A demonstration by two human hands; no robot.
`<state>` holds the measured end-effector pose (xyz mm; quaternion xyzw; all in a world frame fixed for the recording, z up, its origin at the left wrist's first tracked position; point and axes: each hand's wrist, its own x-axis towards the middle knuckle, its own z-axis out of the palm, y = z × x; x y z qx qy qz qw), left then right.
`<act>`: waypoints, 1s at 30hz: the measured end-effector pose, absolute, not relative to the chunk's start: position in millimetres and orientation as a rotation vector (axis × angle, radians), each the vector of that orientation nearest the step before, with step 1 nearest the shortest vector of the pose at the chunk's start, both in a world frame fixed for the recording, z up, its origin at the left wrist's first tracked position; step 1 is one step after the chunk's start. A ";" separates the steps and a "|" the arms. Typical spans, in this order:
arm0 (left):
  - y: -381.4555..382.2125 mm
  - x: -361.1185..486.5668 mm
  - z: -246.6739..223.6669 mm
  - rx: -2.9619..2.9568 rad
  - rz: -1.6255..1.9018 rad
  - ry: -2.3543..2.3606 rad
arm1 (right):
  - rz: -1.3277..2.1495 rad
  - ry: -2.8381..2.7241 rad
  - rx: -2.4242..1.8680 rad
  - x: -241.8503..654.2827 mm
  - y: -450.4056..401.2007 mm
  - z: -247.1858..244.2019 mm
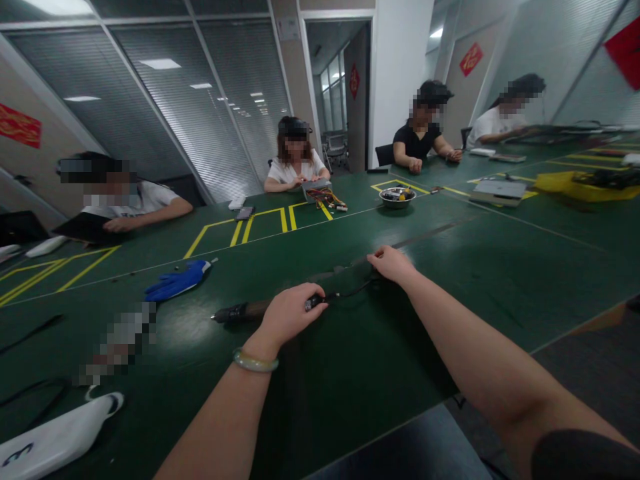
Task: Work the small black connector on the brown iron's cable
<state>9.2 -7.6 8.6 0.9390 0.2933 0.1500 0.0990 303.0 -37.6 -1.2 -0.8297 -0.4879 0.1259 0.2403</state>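
My left hand (295, 310) is wrapped round the rear end of a dark electric screwdriver (243, 312), which lies on the green table (350, 373) with its tip pointing left. A thin black cable (356, 291) runs from the tool's rear end toward my right hand (393, 263). The fingers of my right hand are pinched together at the cable's far end, close to the table top. A bracelet circles my left wrist.
A blue glove (179, 281) lies left of the tool. A white numbered device (60, 437) is at the near left. Across the table are a metal bowl (397, 197), a yellow tray (555, 185), an electronic unit with wires (318, 192) and several seated people.
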 end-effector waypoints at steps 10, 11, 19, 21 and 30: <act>-8.1 10.6 9.8 2.794 0.441 0.882 | 0.451 -2.301 -1.783 239.7 -68.0 19.9; -8.0 10.8 9.8 2.791 0.440 0.883 | 0.517 -2.308 -1.797 237.7 -68.1 17.8; -6.8 10.9 8.4 2.785 0.435 0.887 | 1.028 -2.091 -1.746 242.3 -62.2 14.6; -7.0 10.8 8.1 2.782 0.434 0.891 | 1.115 -1.998 -1.736 242.2 -61.1 11.6; -6.7 12.0 8.8 2.744 0.464 0.895 | 0.460 -1.955 -1.883 235.8 -55.6 -2.0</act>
